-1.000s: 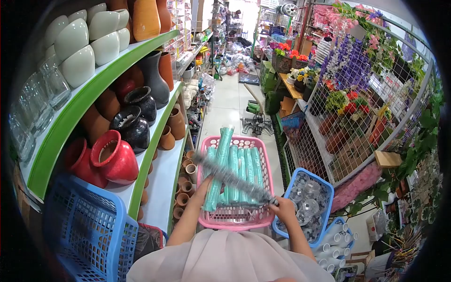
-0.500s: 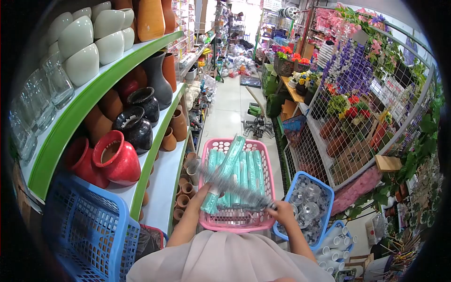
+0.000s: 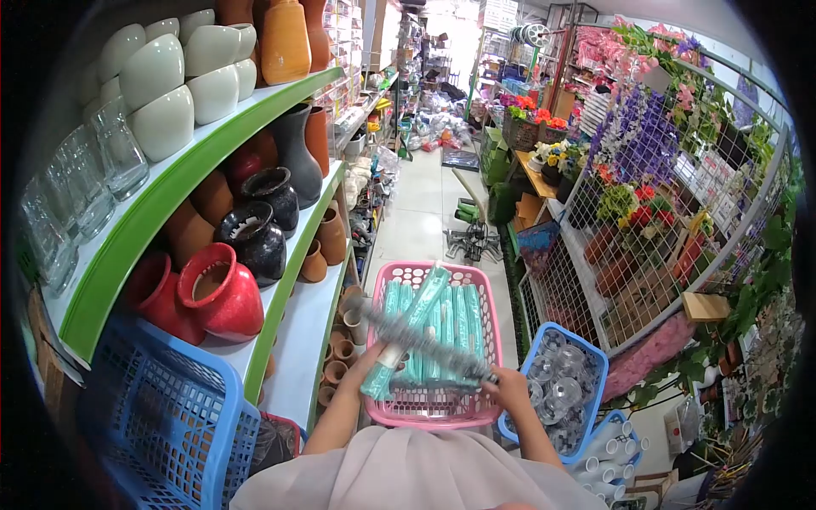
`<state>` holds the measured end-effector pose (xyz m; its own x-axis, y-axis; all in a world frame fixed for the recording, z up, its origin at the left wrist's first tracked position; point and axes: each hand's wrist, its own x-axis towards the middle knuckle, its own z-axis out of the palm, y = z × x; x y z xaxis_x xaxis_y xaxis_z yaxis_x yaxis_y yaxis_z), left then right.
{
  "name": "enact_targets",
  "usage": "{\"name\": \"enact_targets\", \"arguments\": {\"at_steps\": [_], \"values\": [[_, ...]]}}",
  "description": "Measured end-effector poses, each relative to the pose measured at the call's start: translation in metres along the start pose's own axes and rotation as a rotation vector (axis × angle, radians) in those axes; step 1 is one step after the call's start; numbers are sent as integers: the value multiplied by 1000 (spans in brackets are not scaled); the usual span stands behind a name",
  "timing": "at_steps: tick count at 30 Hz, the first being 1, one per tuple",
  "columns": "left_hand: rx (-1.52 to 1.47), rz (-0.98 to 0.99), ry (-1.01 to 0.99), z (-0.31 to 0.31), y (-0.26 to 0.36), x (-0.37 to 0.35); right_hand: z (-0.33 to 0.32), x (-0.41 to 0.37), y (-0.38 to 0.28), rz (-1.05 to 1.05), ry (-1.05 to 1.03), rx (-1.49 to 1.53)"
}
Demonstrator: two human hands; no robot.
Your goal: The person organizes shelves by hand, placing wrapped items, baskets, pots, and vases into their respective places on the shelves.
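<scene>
A pink plastic basket (image 3: 492,340) sits in front of me with several long teal packets in clear wrap (image 3: 460,319) lying side by side in it. My left hand (image 3: 366,365) is closed around the lower part of another teal packet (image 3: 426,299), which slants over the basket. In my right hand (image 3: 508,389), at the basket's right edge, is the handle end of a grey fluffy duster (image 3: 416,341). The duster is smeared by motion and crosses over the held packet; whether it touches cannot be seen.
Green-edged shelves (image 3: 212,127) with red vases (image 3: 219,293), white bowls (image 3: 159,123) and glass vases (image 3: 121,153) stand close on the left. A blue basket of clear glassware (image 3: 559,395) stands at right, near a wire rack (image 3: 671,212). An empty blue basket (image 3: 183,399) is at lower left.
The whole view has shifted slightly down and right. Both hands keep their holds on the packet and the duster, and the duster is blurred in both frames.
</scene>
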<state>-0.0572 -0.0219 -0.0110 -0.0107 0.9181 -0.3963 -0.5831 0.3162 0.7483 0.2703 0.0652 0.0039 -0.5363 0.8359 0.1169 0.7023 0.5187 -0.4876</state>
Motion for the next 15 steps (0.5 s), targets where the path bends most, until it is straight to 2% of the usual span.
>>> {"name": "enact_targets", "arguments": {"at_steps": [1, 2, 4, 5, 6, 8, 9, 10, 12, 15], "values": [[6, 77, -90, 5, 3, -5, 0, 6, -5, 175, 30, 102], [13, 155, -179, 8, 6, -7, -1, 9, -11, 171, 29, 103], [-3, 177, -134, 11, 5, -8, -13, 11, -31, 268, 79, 116], [-19, 192, -92, 11, 3, -9, -14, 6, -35, 126, 54, 112], [-18, 196, -90, 8, 1, -9, -9, 5, -29, 122, 55, 114], [-24, 154, -64, -9, -7, 1, 0, 5, -12, -333, -44, -83], [92, 229, -99, -12, -3, 5, -6, 7, -15, -265, -83, -83], [-49, 120, 40, -16, -13, -6, -5, 13, -15, -274, -82, -80], [-29, 140, -119, -11, -8, -15, -5, 22, -18, 208, 86, 78], [-62, 191, -158, -11, -11, -24, -21, 34, -33, 302, 183, 65]]}}
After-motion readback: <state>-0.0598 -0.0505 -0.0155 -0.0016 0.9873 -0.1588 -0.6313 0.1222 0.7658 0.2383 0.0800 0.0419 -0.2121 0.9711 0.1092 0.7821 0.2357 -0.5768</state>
